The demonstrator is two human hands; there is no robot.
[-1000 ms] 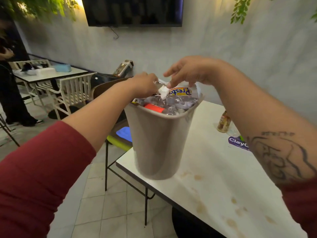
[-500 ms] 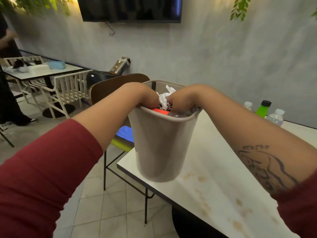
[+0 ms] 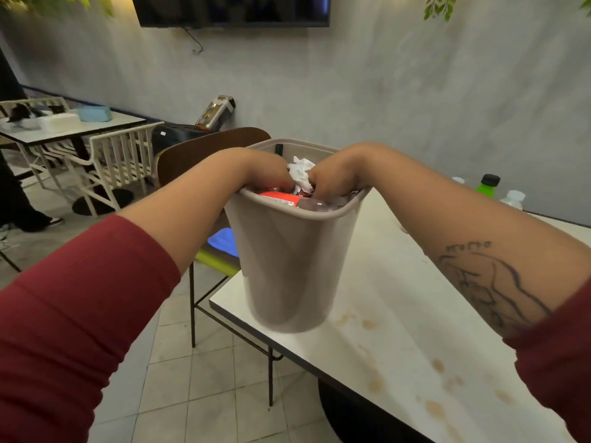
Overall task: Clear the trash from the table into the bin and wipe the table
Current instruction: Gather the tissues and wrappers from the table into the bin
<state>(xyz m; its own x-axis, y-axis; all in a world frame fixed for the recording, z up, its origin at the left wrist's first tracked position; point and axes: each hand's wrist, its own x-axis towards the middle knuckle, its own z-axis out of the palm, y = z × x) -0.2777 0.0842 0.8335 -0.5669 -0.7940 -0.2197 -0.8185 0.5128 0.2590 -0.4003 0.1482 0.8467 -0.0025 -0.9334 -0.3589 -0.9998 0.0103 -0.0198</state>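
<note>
**Both hands down in the bin**

Cannot see the fingertips: buried among the trash below the rim, so cannot tell whether spread, closed or clamped on anything. Knuckles up, wrists bent downward. Left hand (image 3: pixel 265 171) at nine o'clock of a crumpled white tissue (image 3: pixel 300 174), right hand (image 3: pixel 335 177) at three o'clock of it, both touching the tissue. Just below the left hand, at its six o'clock, a red wrapper (image 3: pixel 278 197); below the right hand, clear crinkled plastic (image 3: pixel 316 206).

All of it inside a beige bin (image 3: pixel 287 266), filled to the rim, upright, base on a white table (image 3: pixel 399 314) close to the table's corner at seven o'clock of the bin.

Bare forearms running back to pushed-up red sleeves (image 3: pixel 80 298) at eight and four o'clock of the bin, with a dark tattoo (image 3: pixel 489 282) on the right forearm.

Brown stains (image 3: pixel 438 407) dotted over the tabletop at five o'clock of the bin. At two o'clock, near the grey wall, a green bottle (image 3: pixel 487 187) with a black cap, just beside a clear bottle (image 3: pixel 513 199). At ten o'clock, just behind the bin, a brown chair (image 3: pixel 204 151).
</note>
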